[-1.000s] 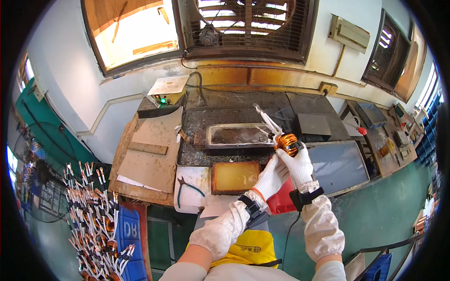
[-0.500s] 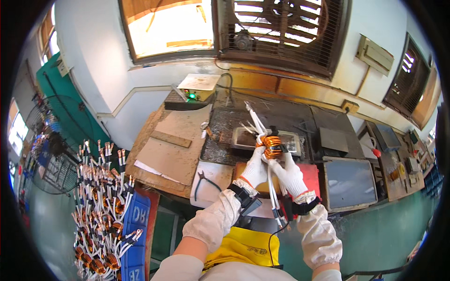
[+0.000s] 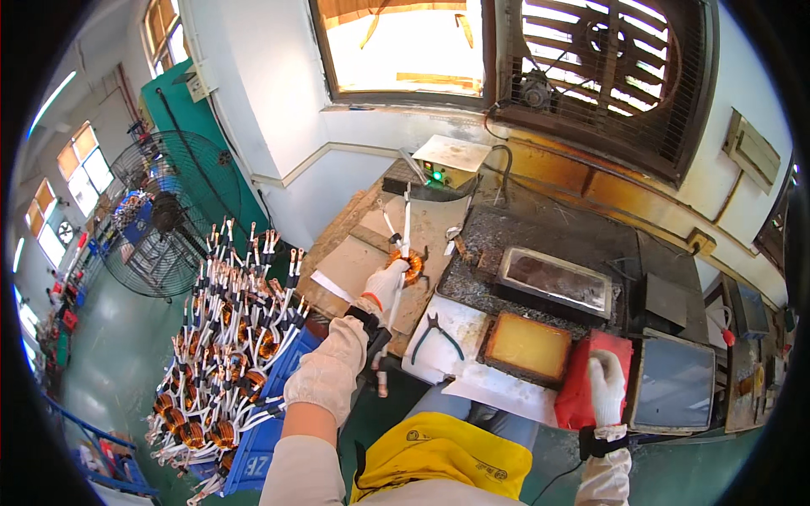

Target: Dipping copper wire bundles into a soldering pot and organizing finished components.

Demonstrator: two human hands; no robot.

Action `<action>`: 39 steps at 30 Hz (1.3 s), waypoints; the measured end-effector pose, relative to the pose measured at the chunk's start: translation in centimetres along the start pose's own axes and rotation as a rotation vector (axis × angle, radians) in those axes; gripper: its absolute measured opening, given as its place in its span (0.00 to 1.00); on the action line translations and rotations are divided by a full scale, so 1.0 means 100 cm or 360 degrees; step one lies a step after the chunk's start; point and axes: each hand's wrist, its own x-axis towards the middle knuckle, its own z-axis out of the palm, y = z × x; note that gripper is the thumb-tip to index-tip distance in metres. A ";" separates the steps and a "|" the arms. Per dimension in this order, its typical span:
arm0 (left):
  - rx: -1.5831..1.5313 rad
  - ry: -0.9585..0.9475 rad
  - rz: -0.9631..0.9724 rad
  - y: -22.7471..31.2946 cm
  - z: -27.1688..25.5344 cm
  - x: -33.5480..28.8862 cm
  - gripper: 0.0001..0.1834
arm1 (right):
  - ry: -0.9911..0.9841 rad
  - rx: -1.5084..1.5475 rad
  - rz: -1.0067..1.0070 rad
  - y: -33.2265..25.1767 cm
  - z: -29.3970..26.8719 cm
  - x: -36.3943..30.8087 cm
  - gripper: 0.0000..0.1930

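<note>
My left hand (image 3: 389, 287), in a white glove, is closed around a ring-shaped coil (image 3: 413, 265) of orange-copper wire. White sleeved leads run out above and below the coil; some have bare metal ends. The coil is over the brown board on the left part of the bench. My right hand (image 3: 606, 388), also gloved, is over a red sheet-like thing (image 3: 578, 390) at the bench's front right. Its fingers are curled; what they hold, if anything, is hidden. Black-handled pliers (image 3: 438, 336) lie between the hands on white paper (image 3: 422, 358).
At my left a blue crate (image 3: 268, 434) is heaped with similar coils. A framed amber block (image 3: 530, 347), a dark rectangular tray (image 3: 554, 282) and a grey-topped tray (image 3: 675, 384) are on the right. A box with a green light (image 3: 447, 167) stands behind. A large fan (image 3: 169, 211) stands far left.
My left hand has carried the coil leftward, away from the dark tray to above the brown board. My right hand has come off the coil and moved to the red thing. The view has turned left.
</note>
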 end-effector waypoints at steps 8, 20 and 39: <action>0.0008 0.0583 -0.0637 -0.064 0.009 0.001 0.41 | 0.0165 0.0532 0.0259 0.042 0.011 -0.001 0.06; 0.0875 0.0635 -0.0316 -0.055 0.060 -0.027 0.42 | 0.0250 0.0507 0.0284 0.039 0.012 -0.006 0.05; 0.0701 0.0409 -0.0299 -0.059 0.050 -0.047 0.45 | 0.0248 0.0534 0.0311 0.038 0.013 -0.006 0.05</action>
